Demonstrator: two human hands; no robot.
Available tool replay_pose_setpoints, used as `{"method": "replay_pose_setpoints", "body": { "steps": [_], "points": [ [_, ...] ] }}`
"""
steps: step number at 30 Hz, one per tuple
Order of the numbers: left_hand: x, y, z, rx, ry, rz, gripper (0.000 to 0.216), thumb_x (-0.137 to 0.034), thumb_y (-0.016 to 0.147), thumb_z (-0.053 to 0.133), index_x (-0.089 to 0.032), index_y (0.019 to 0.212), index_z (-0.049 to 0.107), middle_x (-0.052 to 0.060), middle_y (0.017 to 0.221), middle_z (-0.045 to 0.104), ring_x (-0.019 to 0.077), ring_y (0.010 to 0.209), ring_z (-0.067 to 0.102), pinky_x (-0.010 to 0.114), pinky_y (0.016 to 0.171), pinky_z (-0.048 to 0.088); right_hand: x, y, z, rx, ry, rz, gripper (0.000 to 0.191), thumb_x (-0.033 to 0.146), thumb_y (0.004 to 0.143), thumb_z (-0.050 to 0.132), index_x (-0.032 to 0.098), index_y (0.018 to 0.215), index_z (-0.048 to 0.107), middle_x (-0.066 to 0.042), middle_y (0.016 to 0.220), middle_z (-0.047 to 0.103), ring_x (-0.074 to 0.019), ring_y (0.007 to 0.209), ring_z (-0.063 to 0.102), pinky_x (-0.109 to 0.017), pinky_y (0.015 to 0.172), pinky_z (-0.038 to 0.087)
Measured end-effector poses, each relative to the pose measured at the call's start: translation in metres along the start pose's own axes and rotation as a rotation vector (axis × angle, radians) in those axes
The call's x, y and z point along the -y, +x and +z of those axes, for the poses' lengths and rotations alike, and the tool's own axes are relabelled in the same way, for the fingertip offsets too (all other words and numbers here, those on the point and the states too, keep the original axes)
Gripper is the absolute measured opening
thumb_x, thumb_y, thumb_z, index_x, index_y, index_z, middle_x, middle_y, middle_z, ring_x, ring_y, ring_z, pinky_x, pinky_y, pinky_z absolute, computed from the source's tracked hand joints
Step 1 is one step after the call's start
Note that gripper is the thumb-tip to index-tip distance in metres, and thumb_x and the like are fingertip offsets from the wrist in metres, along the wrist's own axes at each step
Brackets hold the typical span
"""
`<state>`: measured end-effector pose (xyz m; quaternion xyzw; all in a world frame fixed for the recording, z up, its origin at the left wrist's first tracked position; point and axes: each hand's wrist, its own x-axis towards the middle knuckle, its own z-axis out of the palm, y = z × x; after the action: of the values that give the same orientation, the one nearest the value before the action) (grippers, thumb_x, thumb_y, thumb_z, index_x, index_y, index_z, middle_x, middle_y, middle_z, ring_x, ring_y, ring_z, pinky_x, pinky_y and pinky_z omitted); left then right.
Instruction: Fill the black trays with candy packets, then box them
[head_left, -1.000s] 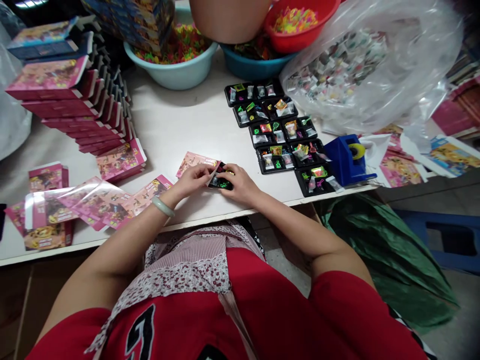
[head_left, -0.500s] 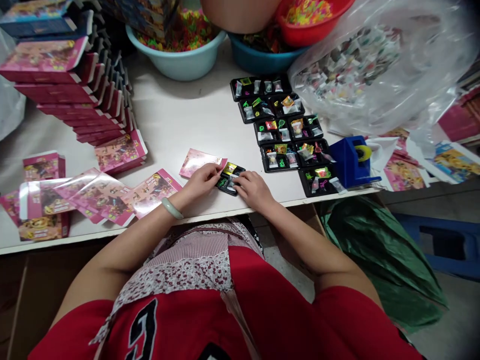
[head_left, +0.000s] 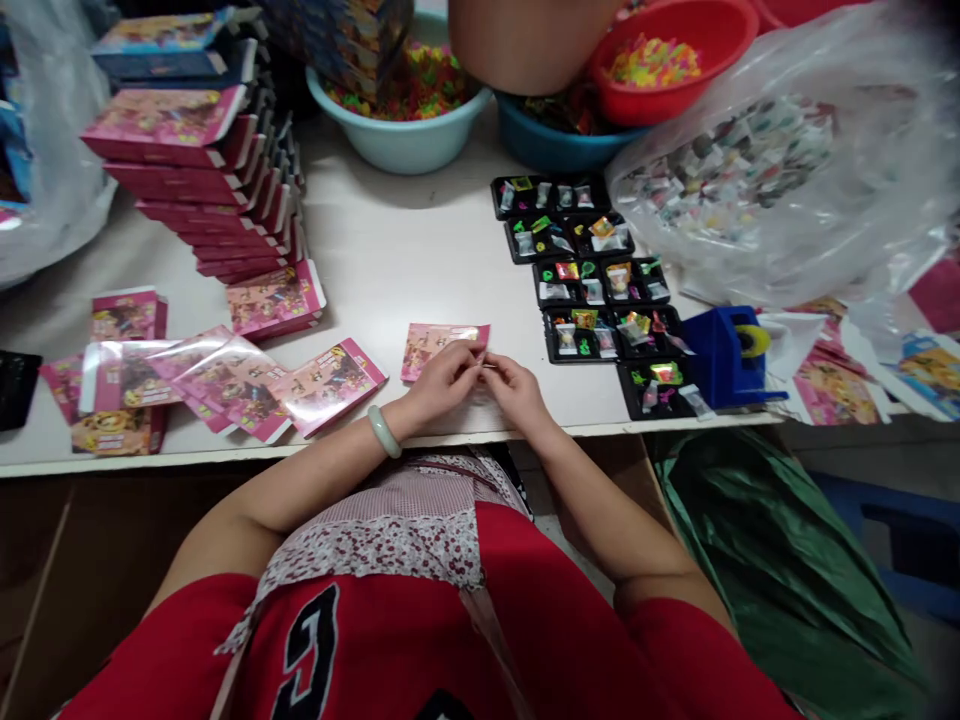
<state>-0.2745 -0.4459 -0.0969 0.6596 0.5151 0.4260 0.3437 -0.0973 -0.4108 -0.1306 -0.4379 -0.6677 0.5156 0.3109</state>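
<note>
A flat pink printed box [head_left: 429, 345] lies near the table's front edge. My left hand [head_left: 450, 378], with a pale bangle on its wrist, rests over the box's lower right part, its fingers bent and closed at the box's right end. My right hand [head_left: 516, 392] meets it there, thumb and fingers pinched together at that end. The fingers hide the end of the box, and no black tray shows between my hands. To the right, several black trays [head_left: 581, 335] hold small wrapped sweets and bright plastic pieces.
Stacked pink boxes [head_left: 161, 125] rise at the left, with flattish pink boxes [head_left: 326, 385] in front. Behind stand a light blue basin [head_left: 397, 145] and a red basin [head_left: 679, 95]. A blue tape dispenser [head_left: 724, 360] and a clear bag [head_left: 825, 240] are at the right.
The black tray between my hands has gone from sight. Both hands have come together at the pink box's right end. The view has shifted, so a dark object shows at the left edge.
</note>
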Motion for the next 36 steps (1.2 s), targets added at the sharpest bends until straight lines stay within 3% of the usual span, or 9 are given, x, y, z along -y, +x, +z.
{"method": "replay_pose_setpoints", "body": {
  "steps": [3, 6, 11, 13, 15, 19, 24, 28, 36],
  "points": [
    [-0.019, -0.006, -0.024, -0.059, 0.140, 0.139, 0.014, -0.018, 0.099, 0.053, -0.021, 0.085, 0.055, 0.015, 0.127, 0.069, 0.0227, 0.118, 0.065, 0.043, 0.102, 0.054, 0.031, 0.016, 0.015, 0.077, 0.228, 0.000, 0.034, 0.042, 0.092, 0.061, 0.023, 0.115, 0.075, -0.007, 0.115, 0.078, -0.0251, 0.111, 0.070, -0.045, 0.105, 0.056],
    [-0.022, -0.014, -0.071, -0.153, 0.345, 0.158, 0.013, -0.016, 0.100, 0.050, -0.021, 0.088, 0.055, 0.014, 0.127, 0.068, 0.0228, 0.121, 0.064, 0.042, 0.103, 0.054, 0.064, 0.050, 0.054, 0.247, 0.386, -0.041, 0.027, 0.039, 0.085, 0.070, 0.024, 0.106, 0.077, -0.003, 0.109, 0.078, -0.0228, 0.110, 0.069, -0.042, 0.107, 0.053],
    [0.018, -0.027, -0.163, -0.281, 0.568, -0.049, 0.013, -0.012, 0.094, 0.051, -0.020, 0.084, 0.054, 0.011, 0.106, 0.069, 0.0233, 0.104, 0.066, 0.040, 0.095, 0.053, 0.103, 0.125, 0.157, 0.539, 0.629, 0.217, 0.012, 0.020, 0.071, 0.077, 0.019, 0.082, 0.072, 0.001, 0.079, 0.075, -0.0182, 0.089, 0.070, -0.037, 0.097, 0.057],
    [0.035, -0.033, -0.192, -0.251, 0.621, -0.147, 0.008, -0.015, 0.093, 0.055, -0.019, 0.086, 0.055, 0.012, 0.104, 0.068, 0.0250, 0.101, 0.065, 0.041, 0.094, 0.053, 0.108, 0.147, 0.187, 0.528, 0.619, 0.311, 0.014, 0.011, 0.070, 0.073, 0.018, 0.081, 0.071, 0.001, 0.077, 0.073, -0.0161, 0.086, 0.070, -0.034, 0.095, 0.058],
    [0.044, -0.043, -0.212, -0.217, 0.715, -0.225, 0.009, -0.019, 0.089, 0.064, -0.017, 0.097, 0.059, 0.015, 0.113, 0.067, 0.0291, 0.110, 0.062, 0.043, 0.100, 0.050, 0.105, 0.158, 0.201, 0.457, 0.590, 0.339, 0.020, 0.008, 0.071, 0.071, 0.019, 0.087, 0.071, 0.000, 0.088, 0.075, -0.0153, 0.089, 0.070, -0.033, 0.095, 0.058],
    [0.047, -0.063, -0.231, -0.197, 1.006, -0.393, 0.050, -0.013, 0.078, 0.074, -0.013, 0.125, 0.057, 0.022, 0.142, 0.054, 0.0410, 0.136, 0.048, 0.054, 0.117, 0.037, 0.082, 0.146, 0.188, 0.398, 0.426, 0.242, 0.032, 0.019, 0.080, 0.070, 0.022, 0.112, 0.072, -0.006, 0.119, 0.074, -0.0197, 0.106, 0.070, -0.041, 0.099, 0.057],
    [0.054, -0.063, -0.238, -0.139, 1.139, -0.464, 0.045, -0.007, 0.084, 0.063, -0.009, 0.128, 0.055, 0.024, 0.137, 0.054, 0.0419, 0.136, 0.047, 0.057, 0.116, 0.035, 0.054, 0.106, 0.152, 0.424, -0.117, 0.000, 0.046, 0.025, 0.086, 0.067, 0.019, 0.132, 0.067, -0.014, 0.137, 0.065, -0.0245, 0.113, 0.068, -0.044, 0.104, 0.054],
    [0.060, -0.062, -0.245, -0.113, 1.198, -0.422, 0.036, -0.002, 0.091, 0.045, -0.008, 0.123, 0.059, 0.025, 0.129, 0.059, 0.0399, 0.130, 0.052, 0.056, 0.111, 0.039, 0.055, 0.082, 0.136, 0.510, -0.420, -0.041, 0.061, 0.029, 0.091, 0.068, 0.017, 0.149, 0.054, -0.015, 0.130, 0.068, -0.0237, 0.101, 0.068, -0.041, 0.096, 0.055],
    [0.066, -0.063, -0.249, -0.119, 1.231, -0.245, 0.030, -0.004, 0.092, 0.045, -0.014, 0.109, 0.067, 0.020, 0.120, 0.067, 0.0355, 0.114, 0.058, 0.050, 0.100, 0.047, 0.073, 0.068, 0.131, 0.536, -0.474, 0.079, 0.065, 0.025, 0.092, 0.070, 0.018, 0.153, 0.047, -0.008, 0.112, 0.075, -0.0223, 0.099, 0.070, -0.032, 0.084, 0.050]
  ]
}}
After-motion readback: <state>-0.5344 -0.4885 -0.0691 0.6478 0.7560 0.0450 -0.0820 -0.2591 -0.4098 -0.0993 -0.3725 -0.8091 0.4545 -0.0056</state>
